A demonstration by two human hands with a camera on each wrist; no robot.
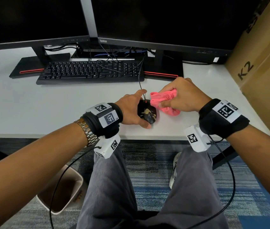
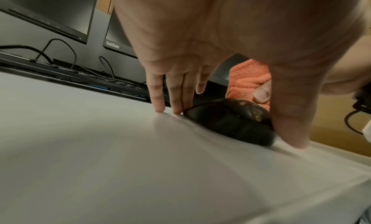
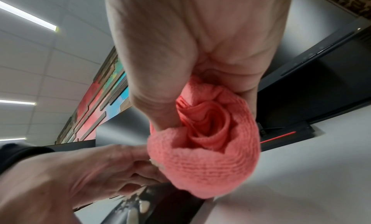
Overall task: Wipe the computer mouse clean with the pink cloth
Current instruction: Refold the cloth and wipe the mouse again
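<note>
Mouse [image 1: 147, 114]: black, smeared with pale residue, on the white desk [image 1: 64, 109] near its front edge.
Left hand [image 1: 131, 111]: fingers and thumb brace the mouse's sides.
Right hand [image 1: 184, 96]: grips bunched pink cloth [image 1: 164, 100], just right of the mouse.

This is an office workstation. Two dark monitors [image 1: 31, 19] on stands sit along the back edge of a white desk [image 1: 31, 104], with a black keyboard [image 1: 89, 71] in front of them. Carpet tiles [image 1: 147, 162] cover the floor, and ceiling panels with strip lights [image 3: 30, 18] show overhead.
</note>
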